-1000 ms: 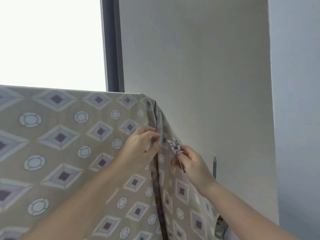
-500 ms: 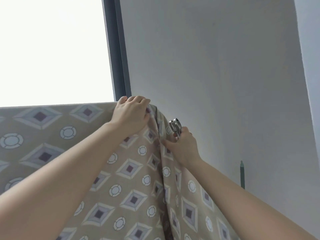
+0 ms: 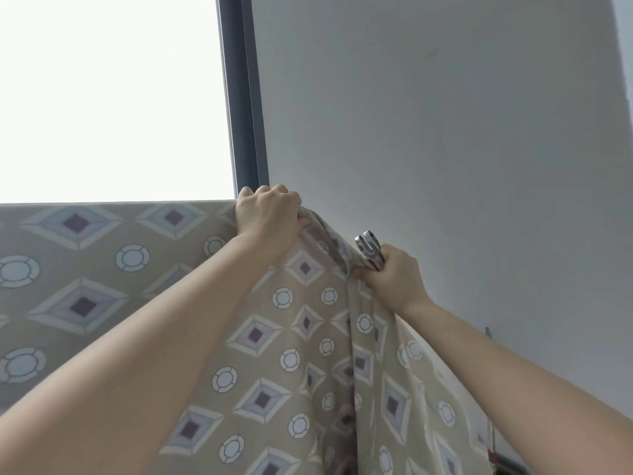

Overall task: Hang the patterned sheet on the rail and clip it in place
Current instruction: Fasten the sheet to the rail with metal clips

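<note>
Home interior (window [image 3: 113, 97], draped sheet [image 3: 294, 354])

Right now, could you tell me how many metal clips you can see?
1. The metal clip is in the right hand, its jaws poking up beside the patterned sheet, not yet clipped on. None shows along the top edge by the left hand; others may be hidden behind the fabric.

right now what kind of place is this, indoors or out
Probably indoors, a home room or enclosed balcony used for drying laundry. A bright window with a dark frame meets a plain painted wall, and a patterned sheet hangs draped at head height while the right hand holds a metal clip.
</note>
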